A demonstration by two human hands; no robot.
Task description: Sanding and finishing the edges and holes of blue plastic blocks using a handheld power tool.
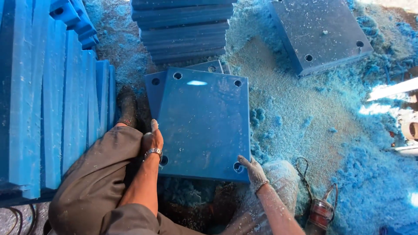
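From the head camera, a big blue board [203, 124] lies flat in the middle, with a round hole in each corner. It rests on top of another blue board [153, 89], which peeks out at its far left side.

The left hand [152, 141] is at the near left edge of the big board. Its grip is closed on that edge, and it wears a watch [153, 152] on the wrist. The right hand [251, 169] is dusty and holds the near right corner of the big board, with fingers next to the corner hole.

Left of the big board, many blue boards stand on edge in a row [48, 109]. Beyond it sits a pile of blue boards [183, 30]. Far to its right, one more dark blue board [320, 32] lies on the floor. Blue shavings [374, 174] and pale sawdust [287, 100] cover the floor to the right of the big board. A small red power tool [321, 213] lies near the right arm.
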